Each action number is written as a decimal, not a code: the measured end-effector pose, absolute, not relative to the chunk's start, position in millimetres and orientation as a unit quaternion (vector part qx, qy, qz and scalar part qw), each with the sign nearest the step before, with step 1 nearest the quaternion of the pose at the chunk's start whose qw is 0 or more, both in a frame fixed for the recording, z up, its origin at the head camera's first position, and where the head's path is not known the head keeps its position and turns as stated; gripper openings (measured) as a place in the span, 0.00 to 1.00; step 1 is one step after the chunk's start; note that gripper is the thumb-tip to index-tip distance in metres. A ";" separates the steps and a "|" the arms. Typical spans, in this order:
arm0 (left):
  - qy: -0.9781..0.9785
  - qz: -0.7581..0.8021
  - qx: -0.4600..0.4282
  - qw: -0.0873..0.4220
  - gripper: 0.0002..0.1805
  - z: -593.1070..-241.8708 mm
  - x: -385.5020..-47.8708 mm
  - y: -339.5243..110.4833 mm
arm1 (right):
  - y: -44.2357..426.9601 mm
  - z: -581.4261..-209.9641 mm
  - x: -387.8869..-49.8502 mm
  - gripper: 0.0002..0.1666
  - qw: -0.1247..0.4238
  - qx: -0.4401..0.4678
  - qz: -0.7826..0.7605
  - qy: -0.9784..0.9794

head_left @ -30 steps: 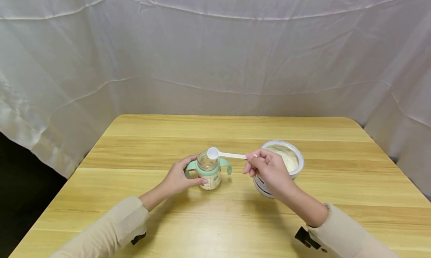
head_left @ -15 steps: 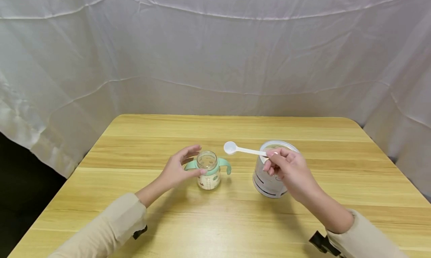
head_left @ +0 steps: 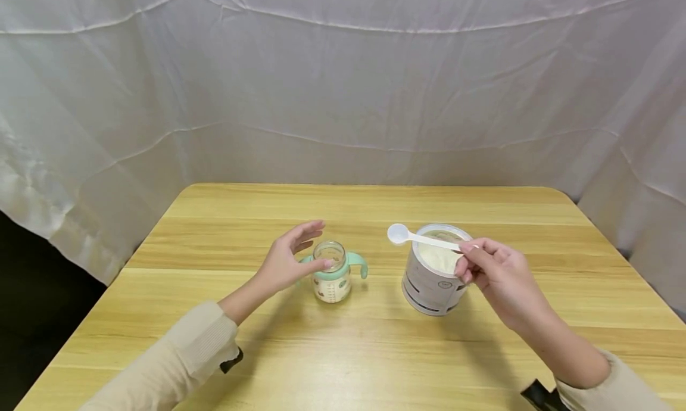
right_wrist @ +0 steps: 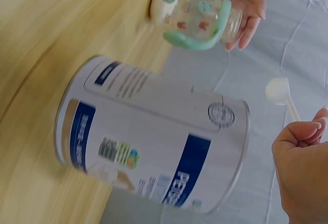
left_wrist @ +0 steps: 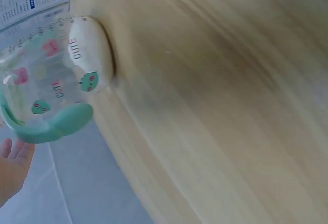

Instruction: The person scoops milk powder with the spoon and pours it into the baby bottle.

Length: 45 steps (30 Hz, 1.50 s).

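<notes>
A clear baby bottle (head_left: 331,289) with green handles stands uncapped and upright on the table, a pale layer at its base in the left wrist view. My left hand (head_left: 284,261) is beside and over its left handle, fingers spread and gripping nothing; whether the thumb touches the rim I cannot tell. My right hand (head_left: 501,274) pinches the handle end of a white measuring scoop (head_left: 398,234). The scoop lies level above the rim of a milk powder can (head_left: 427,285), its bowl past the can's left side. Cream powder (head_left: 440,260) shows inside the open can.
The wooden table (head_left: 332,351) has rounded back corners. Pale curtains (head_left: 343,89) hang close behind it and at both sides. The bottle and can stand apart, with bare wood between them.
My right hand has carried the scoop right, from over the bottle's mouth to over the can. My left hand has loosened from the bottle, its fingers lifting and spreading.
</notes>
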<state>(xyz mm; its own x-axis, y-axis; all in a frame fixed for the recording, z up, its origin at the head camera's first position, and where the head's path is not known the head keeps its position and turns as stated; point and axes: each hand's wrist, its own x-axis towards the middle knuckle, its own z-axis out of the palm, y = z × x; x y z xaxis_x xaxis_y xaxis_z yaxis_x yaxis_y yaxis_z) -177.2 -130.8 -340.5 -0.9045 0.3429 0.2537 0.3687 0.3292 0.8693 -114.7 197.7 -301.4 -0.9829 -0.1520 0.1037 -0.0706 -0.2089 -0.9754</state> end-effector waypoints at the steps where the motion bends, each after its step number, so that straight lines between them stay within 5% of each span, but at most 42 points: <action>1: -0.815 -0.536 -0.220 0.013 0.39 -339.4 -177.8 -129.9 | 200.5 -301.7 -114.5 0.11 0.024 -0.091 -0.774 0.626; 23: -0.803 -0.546 -0.238 0.037 0.39 -319.6 -189.5 -105.5 | 232.2 -307.2 -110.5 0.12 -0.016 -0.090 -0.782 0.616; 45: -0.793 -0.560 -0.240 -0.003 0.41 -313.2 -186.7 -49.7 | 242.8 -323.6 -111.7 0.10 -0.046 -0.053 -0.761 0.645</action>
<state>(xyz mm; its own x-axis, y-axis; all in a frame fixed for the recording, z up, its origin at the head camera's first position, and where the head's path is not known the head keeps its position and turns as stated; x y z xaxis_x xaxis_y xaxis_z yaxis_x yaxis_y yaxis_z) -186.7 -49.7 -313.2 -0.8847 0.3841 0.2640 0.3770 0.2567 0.8899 -111.7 242.8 -323.6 -0.9901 0.0021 0.1402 -0.1387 -0.1638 -0.9767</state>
